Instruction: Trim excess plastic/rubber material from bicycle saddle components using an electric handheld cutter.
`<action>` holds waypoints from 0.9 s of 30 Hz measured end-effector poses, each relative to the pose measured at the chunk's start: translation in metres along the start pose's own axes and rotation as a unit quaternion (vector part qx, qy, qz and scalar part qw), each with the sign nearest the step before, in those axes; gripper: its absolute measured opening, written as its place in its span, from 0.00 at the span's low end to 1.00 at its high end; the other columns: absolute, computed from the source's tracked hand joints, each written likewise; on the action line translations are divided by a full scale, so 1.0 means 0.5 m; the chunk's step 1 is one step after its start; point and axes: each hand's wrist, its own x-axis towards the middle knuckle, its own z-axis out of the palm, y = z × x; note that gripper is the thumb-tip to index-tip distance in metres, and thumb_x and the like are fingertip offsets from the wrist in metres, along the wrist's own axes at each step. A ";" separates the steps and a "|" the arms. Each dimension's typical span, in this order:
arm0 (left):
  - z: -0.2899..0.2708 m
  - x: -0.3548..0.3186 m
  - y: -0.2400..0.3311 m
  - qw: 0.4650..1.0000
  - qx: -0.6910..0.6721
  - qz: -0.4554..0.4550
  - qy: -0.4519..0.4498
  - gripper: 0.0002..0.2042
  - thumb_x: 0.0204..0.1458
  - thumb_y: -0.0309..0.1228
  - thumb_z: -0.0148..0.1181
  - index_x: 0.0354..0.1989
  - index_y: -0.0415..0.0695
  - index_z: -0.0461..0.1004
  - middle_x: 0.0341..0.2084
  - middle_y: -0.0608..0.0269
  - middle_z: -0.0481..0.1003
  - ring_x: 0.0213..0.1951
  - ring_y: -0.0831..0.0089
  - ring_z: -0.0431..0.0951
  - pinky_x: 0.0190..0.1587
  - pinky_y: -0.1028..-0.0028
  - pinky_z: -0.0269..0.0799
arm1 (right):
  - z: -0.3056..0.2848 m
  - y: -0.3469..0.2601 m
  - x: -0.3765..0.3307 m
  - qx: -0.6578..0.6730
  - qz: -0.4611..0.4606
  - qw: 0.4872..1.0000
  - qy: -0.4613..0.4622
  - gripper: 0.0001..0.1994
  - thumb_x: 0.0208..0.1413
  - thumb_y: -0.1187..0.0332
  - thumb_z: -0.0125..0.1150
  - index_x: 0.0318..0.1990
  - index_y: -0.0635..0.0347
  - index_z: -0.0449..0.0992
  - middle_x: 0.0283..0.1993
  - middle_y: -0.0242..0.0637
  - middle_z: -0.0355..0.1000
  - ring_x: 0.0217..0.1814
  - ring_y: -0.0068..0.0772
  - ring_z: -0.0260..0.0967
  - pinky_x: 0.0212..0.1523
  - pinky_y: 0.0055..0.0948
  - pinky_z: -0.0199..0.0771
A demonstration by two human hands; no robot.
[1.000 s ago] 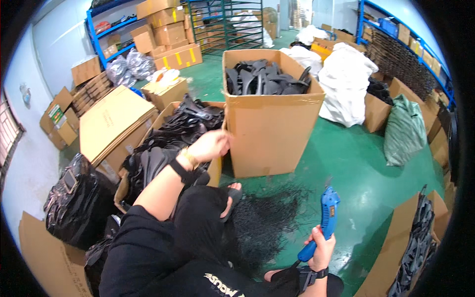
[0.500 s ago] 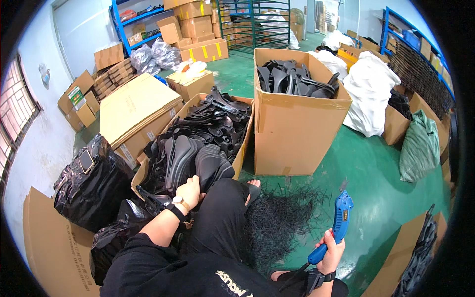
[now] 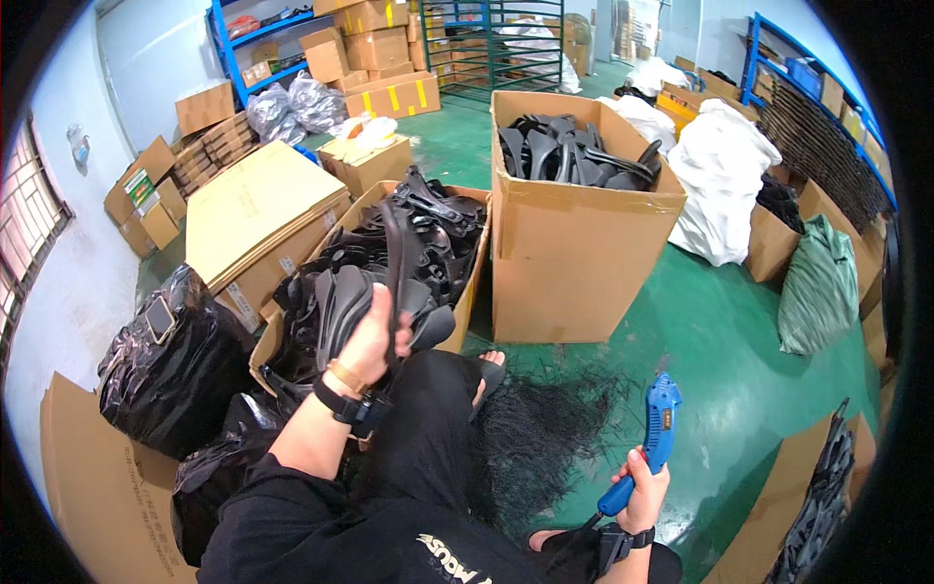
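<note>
**Lifting a Black Sandal from the Open Carton**

The black sandal (image 3: 341, 311) is held just above the low open carton (image 3: 465, 292), at its near edge, in front of the person's knees. The left hand (image 3: 375, 341) is curled around the sandal, fingers wrapped over the sole edge and thumb across the front; a long strap (image 3: 391, 255) stands up from the grip. The right hand (image 3: 644, 492) is closed around the handle of a blue hand tool (image 3: 654, 433), nozzle pointing up, held well apart from the sandal over the green floor (image 3: 739, 331).

Recommended handling, judged from this position:
- Hold the sandal by the sole, not the strap, so the piece does not swing.
- Lift it free of the neighbouring sandals before turning it; straps in the pile appear interlocked and may drag others out.
- Keep the tool tip angled away from the left hand until the sandal is steady.

Surroundings: a heap of thin black trimmings (image 3: 545, 428) lies on the floor between the hands. A tall carton (image 3: 574, 253) of black parts stands just beyond. Black plastic bags (image 3: 170, 355) sit at the left.
</note>
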 end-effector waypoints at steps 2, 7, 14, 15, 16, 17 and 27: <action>0.096 -0.006 -0.036 0.994 -0.055 -0.017 -0.091 0.17 0.56 0.51 0.54 0.37 0.49 0.66 0.17 0.74 0.62 0.18 0.84 0.58 0.21 0.82 0.56 | 0.001 0.001 0.002 0.005 0.011 1.000 -0.006 0.10 0.51 0.71 0.61 0.38 0.62 0.68 0.26 0.30 0.65 0.23 0.21 0.63 0.23 0.24 0.70; 0.251 0.015 -0.168 0.942 0.126 -0.052 -0.306 0.14 0.60 0.40 0.50 0.47 0.46 0.73 0.30 0.71 0.75 0.31 0.83 0.70 0.36 0.81 0.64 | 0.026 -0.001 -0.001 0.056 0.101 0.993 -0.038 0.14 0.48 0.72 0.66 0.42 0.62 0.70 0.31 0.32 0.69 0.30 0.26 0.70 0.29 0.27 0.75; 0.355 -0.017 -0.299 0.910 0.142 -0.010 -0.390 0.15 0.62 0.39 0.48 0.52 0.44 0.67 0.41 0.66 0.75 0.38 0.79 0.71 0.43 0.75 0.67 | 0.058 0.025 0.017 0.077 0.165 0.976 -0.116 0.17 0.48 0.71 0.67 0.45 0.62 0.70 0.41 0.38 0.73 0.39 0.32 0.73 0.39 0.33 0.78; 0.359 -0.021 -0.301 0.909 0.115 -0.054 -0.397 0.16 0.62 0.39 0.48 0.52 0.44 0.67 0.42 0.65 0.74 0.39 0.78 0.71 0.44 0.70 0.69 | 0.061 0.020 0.014 0.080 0.170 0.977 -0.105 0.17 0.48 0.70 0.67 0.45 0.61 0.70 0.39 0.33 0.73 0.35 0.27 0.71 0.35 0.29 0.76; 0.359 -0.025 -0.299 0.907 0.088 -0.097 -0.401 0.17 0.62 0.40 0.48 0.53 0.43 0.67 0.43 0.64 0.73 0.40 0.77 0.71 0.46 0.65 0.72 | 0.057 0.015 0.021 0.079 0.172 0.977 -0.097 0.17 0.48 0.70 0.67 0.45 0.61 0.70 0.39 0.33 0.73 0.35 0.27 0.71 0.35 0.29 0.76; 0.361 -0.021 -0.293 0.899 0.040 -0.137 -0.413 0.18 0.61 0.40 0.49 0.54 0.43 0.66 0.44 0.64 0.73 0.41 0.76 0.71 0.47 0.60 0.72 | 0.052 0.011 0.024 0.113 0.181 0.973 -0.094 0.18 0.48 0.69 0.67 0.46 0.60 0.70 0.38 0.32 0.72 0.35 0.26 0.71 0.34 0.27 0.74; 0.351 0.015 -0.297 0.869 0.044 -0.155 -0.468 0.13 0.61 0.42 0.50 0.37 0.44 0.68 0.36 0.61 0.73 0.34 0.78 0.72 0.42 0.73 0.70 | 0.083 -0.010 0.008 0.240 0.157 0.948 -0.136 0.19 0.47 0.64 0.68 0.46 0.58 0.69 0.35 0.32 0.71 0.33 0.27 0.70 0.33 0.27 0.73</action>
